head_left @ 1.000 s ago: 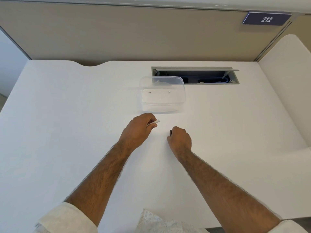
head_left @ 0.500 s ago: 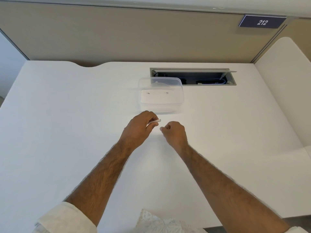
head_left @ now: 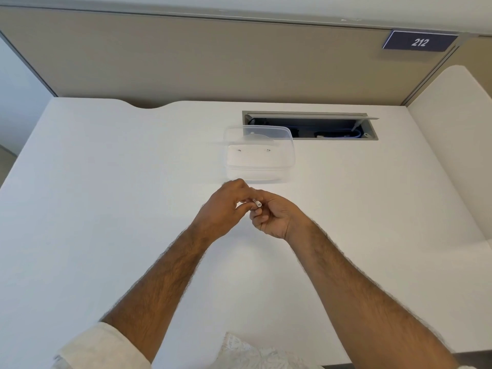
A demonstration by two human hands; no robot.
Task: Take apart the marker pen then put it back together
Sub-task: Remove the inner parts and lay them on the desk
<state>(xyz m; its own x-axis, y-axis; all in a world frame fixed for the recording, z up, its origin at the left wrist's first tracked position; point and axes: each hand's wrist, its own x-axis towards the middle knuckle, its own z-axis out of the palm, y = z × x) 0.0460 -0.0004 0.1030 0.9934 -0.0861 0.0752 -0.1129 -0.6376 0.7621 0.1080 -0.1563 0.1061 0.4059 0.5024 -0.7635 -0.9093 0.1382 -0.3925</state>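
Marker pen (head_left: 257, 203) mostly hidden between left hand (head_left: 223, 209) and right hand (head_left: 275, 217) — only its white end shows.

Your white table (head_left: 106, 209) looks smooth and matt, like laminate, and the marker piece (head_left: 257, 203) at its middle is smooth white plastic. At twelve o'clock the container (head_left: 259, 155) is clear, glossy plastic; at one o'clock the hatch frame (head_left: 306, 114) looks like matt grey metal. The beige partition (head_left: 213, 57) behind looks matt and cloth-covered, and your sleeve (head_left: 101, 347) at seven o'clock is off-white cloth.
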